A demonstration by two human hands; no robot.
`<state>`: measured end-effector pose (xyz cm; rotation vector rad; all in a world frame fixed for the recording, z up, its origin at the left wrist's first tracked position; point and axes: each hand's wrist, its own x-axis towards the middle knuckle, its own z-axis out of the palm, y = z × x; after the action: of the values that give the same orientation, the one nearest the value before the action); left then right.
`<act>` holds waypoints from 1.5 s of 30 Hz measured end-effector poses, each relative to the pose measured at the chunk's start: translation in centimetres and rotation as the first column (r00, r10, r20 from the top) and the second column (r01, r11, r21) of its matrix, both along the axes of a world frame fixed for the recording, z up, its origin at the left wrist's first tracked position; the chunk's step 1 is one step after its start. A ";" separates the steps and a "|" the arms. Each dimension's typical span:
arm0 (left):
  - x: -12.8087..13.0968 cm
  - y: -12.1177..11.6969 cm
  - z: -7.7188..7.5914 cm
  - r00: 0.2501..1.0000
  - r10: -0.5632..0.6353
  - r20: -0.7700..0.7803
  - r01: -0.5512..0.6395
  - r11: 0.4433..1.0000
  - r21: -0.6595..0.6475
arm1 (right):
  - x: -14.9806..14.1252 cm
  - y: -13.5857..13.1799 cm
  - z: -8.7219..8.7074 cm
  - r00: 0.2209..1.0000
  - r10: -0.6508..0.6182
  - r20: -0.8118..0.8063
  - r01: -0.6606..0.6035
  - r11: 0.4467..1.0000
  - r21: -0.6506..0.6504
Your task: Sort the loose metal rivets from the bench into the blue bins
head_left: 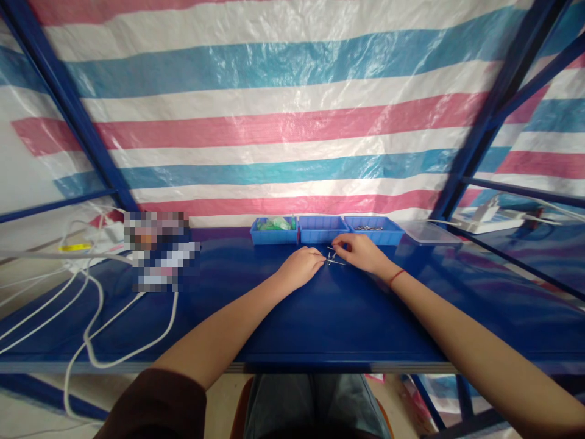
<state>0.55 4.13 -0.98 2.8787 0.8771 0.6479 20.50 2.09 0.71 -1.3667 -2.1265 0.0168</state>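
Several thin, shiny metal pieces (336,262) lie close together over the blue tabletop, between my two hands; they are too small to name. My left hand (302,267) comes in from the left with its fingers pressed together, and the fingertips meet the end of one thin metal piece. On the other side, my right hand (355,251) is bent into a pinch. A short thin metal piece sticks out from its fingertips. The fingers partly hide what each hand grips.
Behind my hands stand a blue bin (274,236) with green and clear plastic packets, a middle blue bin (322,231), and a right blue bin (381,235) holding metal pieces. A clear lid (432,233) lies further right. White cables (98,341) cross the left side. Blue posts (479,122) flank the table.
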 end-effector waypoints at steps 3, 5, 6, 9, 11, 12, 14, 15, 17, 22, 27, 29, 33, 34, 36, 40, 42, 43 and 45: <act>-0.1 0.3 0.0 1.000 0.020 0.023 -0.019 1.000 -0.019 | -0.6 -0.1 -0.6 0.997 0.068 0.033 -0.066 0.996 -0.055; -0.1 0.3 0.0 0.998 0.027 0.058 -0.024 0.999 -0.039 | -0.6 -0.1 -0.9 0.997 0.064 0.042 -0.061 0.995 -0.073; -0.1 0.3 -0.1 0.996 0.034 0.082 -0.030 0.998 -0.053 | -0.6 0.0 -1.0 0.997 0.059 0.046 -0.055 0.995 -0.080; -0.2 0.3 -0.2 0.983 0.075 0.168 -0.057 0.992 -0.111 | -0.6 0.0 -1.1 0.997 0.062 0.042 -0.058 0.994 -0.087; -0.3 0.6 -0.4 0.969 0.106 0.223 -0.074 0.987 -0.145 | -0.6 -0.1 -1.0 0.996 0.083 0.034 -0.080 0.993 -0.090; -0.3 0.7 -0.5 0.962 0.117 0.245 -0.079 0.984 -0.158 | -0.7 -0.1 -1.0 0.995 0.094 0.031 -0.091 0.992 -0.091; -0.2 1.0 -0.8 0.952 0.130 0.278 -0.081 0.980 -0.180 | -0.9 -0.2 -1.0 0.994 0.107 0.034 -0.103 0.991 -0.089; -0.2 1.1 -0.9 0.948 0.133 0.288 -0.080 0.979 -0.189 | -1.0 -0.2 -1.1 0.993 0.108 0.041 -0.104 0.991 -0.088; -0.2 1.2 -1.0 0.948 0.134 0.289 -0.079 0.978 -0.194 | -1.2 -0.3 -1.2 0.992 0.110 0.058 -0.105 0.991 -0.083; -0.4 0.5 -0.7 0.959 0.251 0.131 -0.243 0.967 -0.069 | -1.4 -0.3 -1.4 0.991 0.110 0.082 -0.103 0.991 -0.086; -0.5 0.3 -0.6 0.961 0.272 0.040 -0.268 0.960 -0.084 | -1.2 -0.2 -1.6 0.990 0.113 0.085 -0.106 0.991 -0.085; -0.4 0.5 -0.8 0.965 0.249 0.079 -0.241 0.965 -0.099 | -1.2 -0.1 -1.6 0.991 0.108 0.078 -0.102 0.991 -0.082; -0.3 0.9 -0.9 0.925 0.229 0.304 -0.188 0.969 -0.159 | -1.3 -0.2 -1.6 0.993 0.111 0.049 -0.108 0.992 -0.057; -0.3 1.0 -0.8 0.896 0.224 0.384 -0.157 0.968 -0.197 | -1.4 -0.3 -1.6 0.992 0.123 0.036 -0.121 0.991 -0.050; -0.1 1.1 -0.7 0.819 0.220 0.531 -0.069 0.955 -0.290 | -1.7 -0.4 -1.5 0.988 0.154 -0.010 -0.155 0.987 -0.044; 0.4 1.5 -0.9 0.707 0.252 0.661 0.107 0.886 -0.452 | -2.2 -0.5 -1.1 0.971 0.177 -0.162 -0.185 0.982 -0.035; 0.5 1.6 -1.1 0.689 0.271 0.672 0.136 0.863 -0.486 | -2.3 -0.5 -1.0 0.959 0.143 -0.244 -0.152 0.988 -0.019; 0.5 1.6 -1.2 0.689 0.279 0.669 0.129 0.861 -0.492 | -2.3 -0.5 -1.0 0.950 0.118 -0.288 -0.126 0.992 -0.011; 0.4 1.4 -1.1 0.724 0.267 0.636 0.097 0.873 -0.478 | -2.3 -0.5 -1.0 0.921 0.068 -0.383 -0.072 0.997 0.004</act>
<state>0.97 5.55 -2.08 1.9066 0.8775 1.1985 18.18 1.62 -0.24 -1.1787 -1.8436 0.3009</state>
